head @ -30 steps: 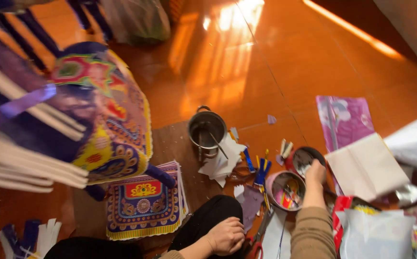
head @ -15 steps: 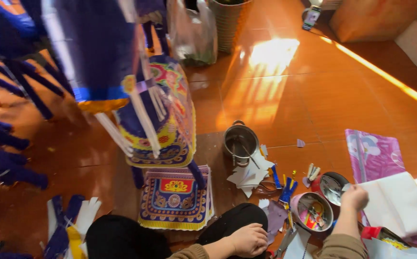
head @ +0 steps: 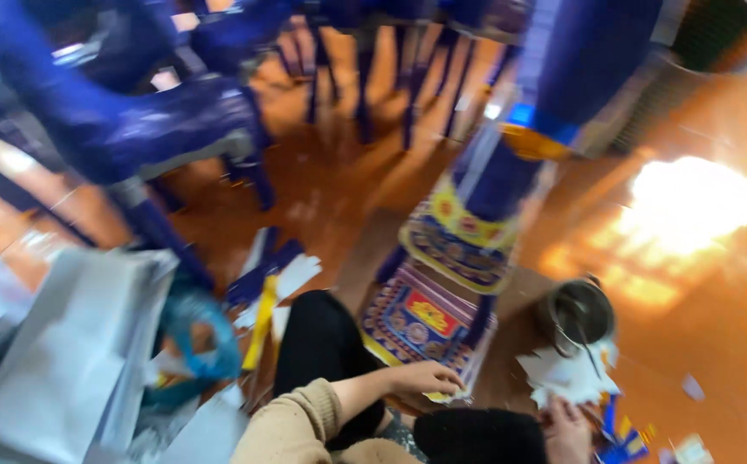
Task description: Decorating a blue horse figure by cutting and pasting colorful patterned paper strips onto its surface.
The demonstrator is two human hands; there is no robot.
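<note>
Glossy orange floor [head: 717, 344], sun patch beyond metal pot [head: 575, 314]. Left hand [head: 425, 378] resting flat, fingers loose, on patterned paper panel [head: 412, 318] left of pot (right hand [head: 567, 430] blurred, grip unclear).

Single head-worn view, steeply down and leftward onto the orange floor [head: 717, 344], motion-blurred.

From my remote seat the view is smeared with motion blur, so I can pick out little packaging. At lower left I see a large pale grey-white paper bag [head: 73, 361], flat-sided and leaning, filling the corner of the orange floor. Just to its right lies a crumpled blue plastic bag [head: 197, 344], touching the pale one. I cannot make out any labels, signs or screens through the blur.
</note>
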